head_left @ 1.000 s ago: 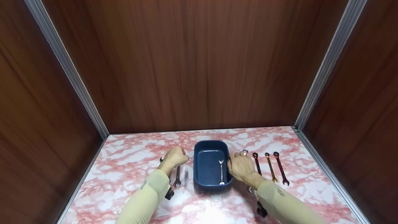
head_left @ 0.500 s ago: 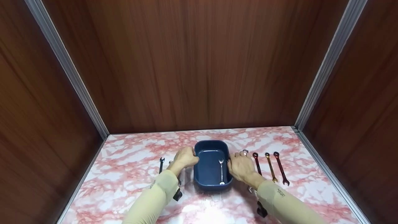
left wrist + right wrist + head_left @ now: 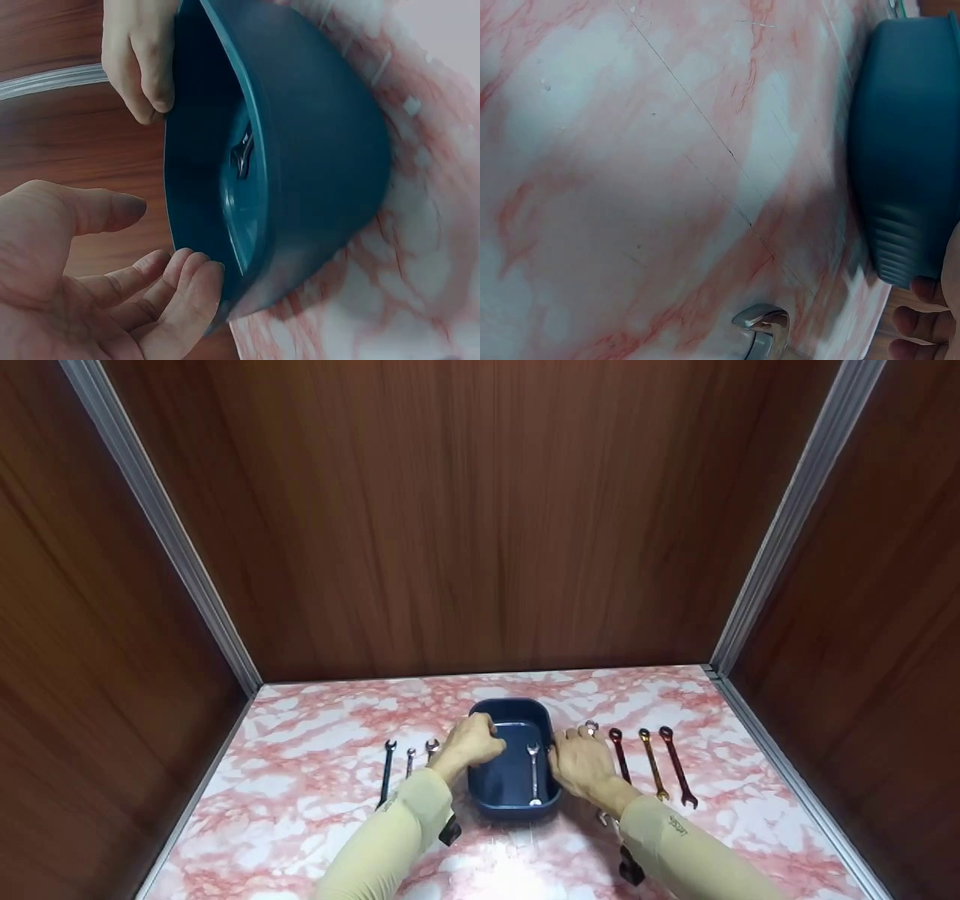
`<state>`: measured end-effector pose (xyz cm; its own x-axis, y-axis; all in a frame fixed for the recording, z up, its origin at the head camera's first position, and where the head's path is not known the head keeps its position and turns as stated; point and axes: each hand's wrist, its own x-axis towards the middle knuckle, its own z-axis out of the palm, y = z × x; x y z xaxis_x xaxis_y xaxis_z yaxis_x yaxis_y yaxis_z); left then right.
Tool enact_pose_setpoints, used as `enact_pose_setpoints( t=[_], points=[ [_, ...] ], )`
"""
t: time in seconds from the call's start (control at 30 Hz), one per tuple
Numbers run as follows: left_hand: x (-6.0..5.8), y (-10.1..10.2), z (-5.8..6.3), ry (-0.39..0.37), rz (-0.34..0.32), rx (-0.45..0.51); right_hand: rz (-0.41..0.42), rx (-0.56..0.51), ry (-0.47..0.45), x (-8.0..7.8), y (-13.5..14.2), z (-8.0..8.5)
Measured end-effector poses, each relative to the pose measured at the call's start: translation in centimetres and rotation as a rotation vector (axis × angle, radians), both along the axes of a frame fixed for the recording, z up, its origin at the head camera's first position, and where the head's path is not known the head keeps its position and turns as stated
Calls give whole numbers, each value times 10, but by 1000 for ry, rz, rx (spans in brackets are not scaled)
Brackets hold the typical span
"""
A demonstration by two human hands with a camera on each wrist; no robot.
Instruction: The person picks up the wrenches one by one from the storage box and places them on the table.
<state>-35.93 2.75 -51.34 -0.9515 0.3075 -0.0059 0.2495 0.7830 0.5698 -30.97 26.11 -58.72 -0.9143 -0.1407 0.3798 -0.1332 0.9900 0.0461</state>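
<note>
A dark blue bin [image 3: 510, 812] stands mid-table, with a silver combination wrench [image 3: 534, 775] lying in its right half. My left hand [image 3: 471, 741] is over the bin's left rim. In the left wrist view its thumb and loosely bent fingers [image 3: 187, 300] are apart, with nothing between them, and the fingertips overlap the rim. My right hand [image 3: 583, 761] rests along the bin's right rim. In the right wrist view its relaxed fingertips [image 3: 922, 324] hang beside the bin's outer wall, holding nothing visible.
Left of the bin lie a dark wrench [image 3: 388, 771], a small wrench [image 3: 410, 761] and a silver wrench [image 3: 432, 747], partly hidden by the left arm. To the right are two red wrenches [image 3: 679, 769] and a gold wrench [image 3: 654, 763]. Wood panels [image 3: 480, 510] enclose the marbled table.
My left hand has moved right, from above the left wrenches to over the bin's left rim, uncovering those wrenches' upper ends. The right hand and the bin have stayed put.
</note>
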Motion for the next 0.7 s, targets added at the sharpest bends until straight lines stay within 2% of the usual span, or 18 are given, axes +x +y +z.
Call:
enact_pose_setpoints(
  t=[0.2,0.4,0.47,0.7],
  points=[
    [-3,9,-8,-94,20,121,-3,2,9,0,0,-1],
    [-3,14,-13,-268,61,297,0,1,13,0,-1,0],
    [-3,16,-15,-308,80,318,1,4,17,0,-1,0],
    [-1,25,-22,-369,130,364,-3,-11,-13,0,-1,0]
  ],
)
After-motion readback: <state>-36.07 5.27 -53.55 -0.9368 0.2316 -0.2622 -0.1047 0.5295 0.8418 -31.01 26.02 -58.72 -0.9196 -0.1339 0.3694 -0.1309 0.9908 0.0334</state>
